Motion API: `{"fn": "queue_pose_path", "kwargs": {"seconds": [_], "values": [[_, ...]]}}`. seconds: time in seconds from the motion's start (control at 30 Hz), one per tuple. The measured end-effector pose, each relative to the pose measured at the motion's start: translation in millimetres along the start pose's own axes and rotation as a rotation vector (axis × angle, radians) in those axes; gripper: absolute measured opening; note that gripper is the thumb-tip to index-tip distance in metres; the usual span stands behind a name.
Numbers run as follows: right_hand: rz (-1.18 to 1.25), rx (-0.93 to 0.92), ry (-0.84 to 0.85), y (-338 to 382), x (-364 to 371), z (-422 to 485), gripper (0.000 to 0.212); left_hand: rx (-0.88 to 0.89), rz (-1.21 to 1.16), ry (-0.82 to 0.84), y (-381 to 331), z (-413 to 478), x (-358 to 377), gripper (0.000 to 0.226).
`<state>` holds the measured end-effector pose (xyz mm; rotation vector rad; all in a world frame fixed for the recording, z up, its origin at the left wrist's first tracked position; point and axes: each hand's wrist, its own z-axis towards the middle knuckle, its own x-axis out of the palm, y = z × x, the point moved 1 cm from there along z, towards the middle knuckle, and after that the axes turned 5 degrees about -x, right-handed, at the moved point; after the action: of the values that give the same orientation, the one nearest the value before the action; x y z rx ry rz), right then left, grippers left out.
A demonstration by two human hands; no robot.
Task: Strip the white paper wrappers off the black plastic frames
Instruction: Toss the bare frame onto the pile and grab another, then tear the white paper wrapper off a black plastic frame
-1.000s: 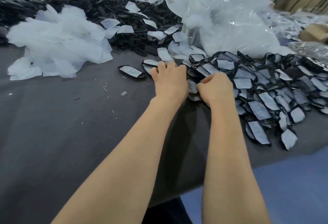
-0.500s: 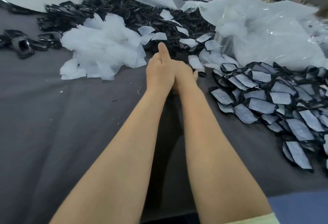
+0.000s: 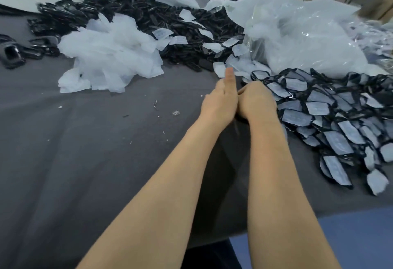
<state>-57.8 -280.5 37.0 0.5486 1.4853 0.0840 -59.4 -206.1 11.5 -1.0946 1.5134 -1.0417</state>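
A wrapper may be torn into scraps instead of being pulled off whole if it is tugged while the frame is not firmly held, and bits would then be left clinging to the frame or strewn over the grey cloth-covered counter [image 3: 85, 162], where a few white specks can be seen. A stripped frame could also be dropped into the pile of wrapped black plastic frames [image 3: 331, 109] just beside the hands and lost among unstripped ones. A discarded wrapper could be cast short of the heap of loose white paper wrappers [image 3: 110, 55], or past it onto the heap of bare black plastic frames [image 3: 148, 17] by the far edge. The left hand [image 3: 220, 103] and the right hand [image 3: 256, 100] are pressed side by side, backs up, over the middle of the counter. One digit of the left hand is stuck straight out toward the far edge and the right hand's fingers are curled under. Whether a frame is pinched between them cannot be told, since the palms are hidden. The wrapped pile is met at the right hand's outer side and is spread from there toward the right edge and near right corner.
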Motion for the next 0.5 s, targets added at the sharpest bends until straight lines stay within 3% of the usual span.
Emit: {"fn": "queue_pose_path", "kwargs": {"seconds": [0.1,0.2,0.33,0.5], "values": [[0.161,-0.057,-0.113,-5,-10,-3,0.023,-0.048,-0.144,0.097,-6,-6,12,0.071],[0.288,-0.100,-0.293,2,-12,-4,0.026,-0.134,-0.356,0.063,-12,-6,2,0.065],[0.349,-0.199,-0.341,30,4,-1,0.030,-0.106,-0.415,-0.145,-14,0,-31,0.061],[0.403,-0.344,-0.199,82,39,9,0.036,-0.053,-0.521,-0.468,-12,10,-97,0.024]]}}
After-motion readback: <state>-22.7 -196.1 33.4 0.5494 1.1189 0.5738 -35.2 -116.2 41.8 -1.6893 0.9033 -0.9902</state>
